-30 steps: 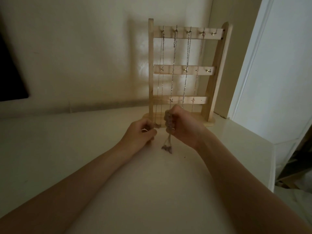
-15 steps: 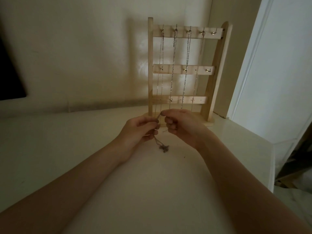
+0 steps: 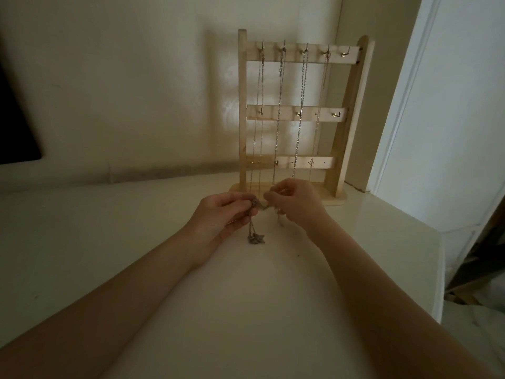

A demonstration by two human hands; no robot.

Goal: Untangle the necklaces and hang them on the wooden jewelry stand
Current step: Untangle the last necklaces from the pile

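While the tangled necklace (image 3: 257, 231) hangs between my hands just in front of the wooden jewelry stand (image 3: 297, 116), I pinch its chain in my left hand (image 3: 218, 217), fingers curled round it, and my right hand (image 3: 296, 203) pinches the other stretch. Its knotted clump dangles below my left fingers, near the white table (image 3: 273, 310). To do this well, I judge I should keep the chain slack, tease one loop out at a time, and never tug, or the knot will tighten. Four chains already hang from the stand's top bar; the hook (image 3: 345, 53) at its right end looks free. Dim light blurs the knot, so I cannot tell how many strands it holds; my fingers hide where each pinch sits.
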